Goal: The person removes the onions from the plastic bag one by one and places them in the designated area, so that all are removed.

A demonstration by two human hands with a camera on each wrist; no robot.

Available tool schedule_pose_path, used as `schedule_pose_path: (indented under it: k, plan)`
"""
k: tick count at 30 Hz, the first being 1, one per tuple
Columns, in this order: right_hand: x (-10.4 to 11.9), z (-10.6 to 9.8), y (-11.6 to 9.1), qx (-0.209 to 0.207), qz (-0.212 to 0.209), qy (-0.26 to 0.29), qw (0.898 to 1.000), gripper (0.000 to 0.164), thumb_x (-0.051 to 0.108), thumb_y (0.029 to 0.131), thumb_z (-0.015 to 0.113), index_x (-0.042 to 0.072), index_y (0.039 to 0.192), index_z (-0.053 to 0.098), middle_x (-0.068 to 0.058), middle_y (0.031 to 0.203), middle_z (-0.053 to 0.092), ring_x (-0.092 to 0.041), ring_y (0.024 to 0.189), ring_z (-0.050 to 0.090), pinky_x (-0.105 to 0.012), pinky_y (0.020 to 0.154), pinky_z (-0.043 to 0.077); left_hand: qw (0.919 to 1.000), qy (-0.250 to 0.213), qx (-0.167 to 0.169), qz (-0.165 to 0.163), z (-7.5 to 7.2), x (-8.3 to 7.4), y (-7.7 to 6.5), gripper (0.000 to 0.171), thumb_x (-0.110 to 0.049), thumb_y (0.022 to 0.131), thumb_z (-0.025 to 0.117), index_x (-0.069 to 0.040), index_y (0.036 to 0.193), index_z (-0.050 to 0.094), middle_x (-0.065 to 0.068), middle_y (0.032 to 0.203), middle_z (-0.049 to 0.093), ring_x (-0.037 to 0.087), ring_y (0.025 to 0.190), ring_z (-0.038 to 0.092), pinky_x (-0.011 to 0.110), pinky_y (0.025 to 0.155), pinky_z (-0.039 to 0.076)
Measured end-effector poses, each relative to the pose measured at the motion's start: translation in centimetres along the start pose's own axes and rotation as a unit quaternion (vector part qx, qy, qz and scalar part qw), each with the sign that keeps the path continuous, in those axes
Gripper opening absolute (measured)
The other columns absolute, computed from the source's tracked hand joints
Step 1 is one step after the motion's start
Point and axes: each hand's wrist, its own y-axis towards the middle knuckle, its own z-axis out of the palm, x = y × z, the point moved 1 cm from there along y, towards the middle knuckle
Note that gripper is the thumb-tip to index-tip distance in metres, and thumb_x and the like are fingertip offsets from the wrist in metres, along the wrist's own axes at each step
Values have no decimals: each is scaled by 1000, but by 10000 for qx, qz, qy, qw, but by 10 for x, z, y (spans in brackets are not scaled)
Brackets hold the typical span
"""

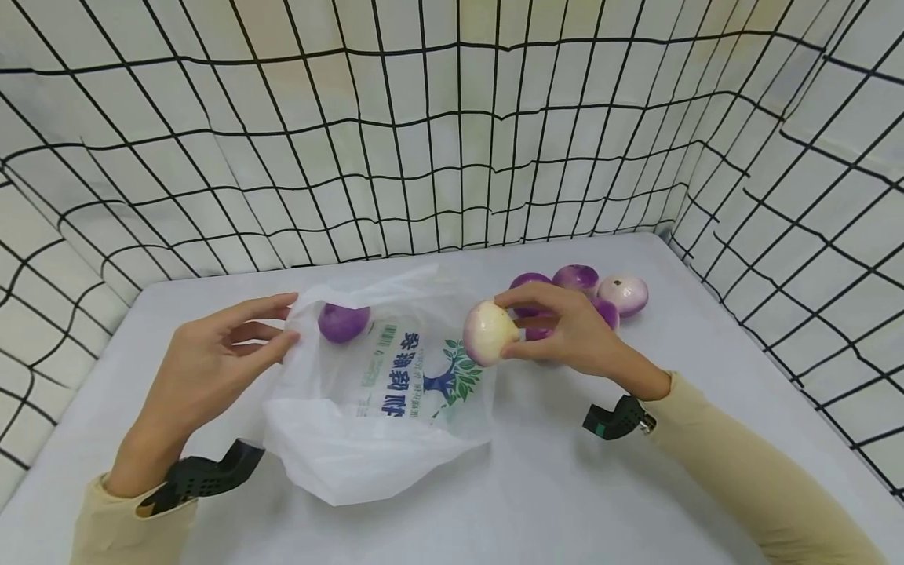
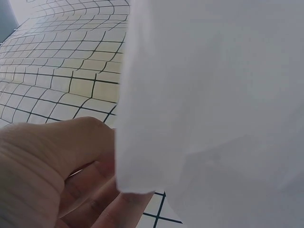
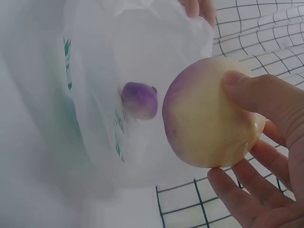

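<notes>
My left hand pinches the left edge of a white plastic bag printed with a green and blue tree and blue lettering. The bag's mouth is held apart, and one purple onion lies inside it. My right hand holds a pale yellow onion with a purple blush between thumb and fingers, over the bag's right side. In the right wrist view this onion appears close, in front of the bag's opening. White plastic fills most of the left wrist view and covers some left fingertips.
Several more onions sit in a cluster at the back right of the white table, partly behind my right hand. A black wire grid with white sheeting behind it stands around the back and sides.
</notes>
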Motion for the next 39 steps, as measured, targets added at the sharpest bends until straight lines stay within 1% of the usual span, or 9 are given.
schedule_pose_path:
  k: [2, 5, 9, 14, 16, 20, 27, 34, 39]
  plan:
    - [-1, -6, -4, -50, 126, 13, 9999, 61, 8, 75, 92, 10, 131, 69, -8, 134, 67, -24, 123, 68, -37, 102, 60, 10000, -37, -12, 12, 0, 0, 0, 48, 1, 85, 82, -9, 131, 72, -40, 108, 62, -21, 86, 66, 0, 78, 53]
    - [-5, -15, -9, -157, 204, -39, 9997, 62, 7, 75, 92, 10, 132, 68, -8, 135, 67, -13, 123, 67, -34, 104, 59, 9999, -106, -27, 34, 0, -1, 0, 48, 3, 84, 81, -8, 131, 72, -38, 108, 63, -20, 86, 66, 1, 78, 54]
    - [-11, -30, -18, -344, 259, -116, 9990, 61, 7, 76, 91, 8, 132, 68, -10, 134, 67, -2, 116, 67, -29, 100, 60, 9999, -111, -48, 67, 0, -1, 0, 49, 4, 84, 81, -8, 130, 72, -38, 109, 64, -20, 87, 66, 0, 79, 53]
    - [-18, -46, -29, -615, 422, 9, 9972, 59, 6, 77, 91, 9, 131, 68, -4, 131, 65, -6, 112, 72, -25, 97, 61, 9999, -55, -59, 68, 0, -1, 0, 50, 4, 83, 82, -8, 131, 72, -39, 109, 63, -20, 88, 66, -1, 80, 52]
    - [-20, -52, -33, -741, 463, 48, 9962, 59, 4, 77, 90, 9, 131, 67, 0, 130, 66, -8, 111, 72, -23, 96, 61, 9999, -45, -63, 70, 0, -1, 0, 50, 4, 83, 82, -8, 131, 72, -39, 109, 63, -20, 88, 66, -1, 80, 52]
    - [-25, -64, -41, -977, 505, 154, 9938, 59, 0, 77, 89, 6, 131, 66, 7, 128, 67, -7, 114, 69, -20, 98, 59, 9999, -50, -71, 70, 1, -1, 0, 50, 5, 83, 81, -8, 131, 72, -38, 110, 64, -21, 89, 66, 0, 79, 53]
    - [-37, -85, -58, -1318, 458, -38, 9902, 58, -10, 77, 85, -3, 130, 64, 12, 126, 68, -3, 112, 70, -18, 95, 59, 9999, -64, -64, 70, 1, -2, 0, 52, 7, 83, 81, -8, 132, 71, -37, 109, 64, -20, 90, 66, 0, 78, 53]
    - [-48, -106, -74, -1610, 834, -439, 9824, 55, -3, 81, 85, 1, 131, 64, 15, 126, 66, 3, 113, 66, -13, 94, 57, 9999, -67, -83, 127, 1, -2, 1, 51, 9, 83, 80, -6, 131, 71, -37, 110, 64, -20, 90, 66, 0, 78, 53]
    - [-55, -118, -85, -1760, 1032, -471, 9778, 57, -4, 80, 85, 0, 133, 63, 15, 126, 67, 4, 114, 66, -13, 91, 58, 9999, -32, -69, 69, 1, -2, 1, 51, 7, 83, 80, -7, 132, 71, -38, 110, 63, -21, 90, 65, 0, 78, 53]
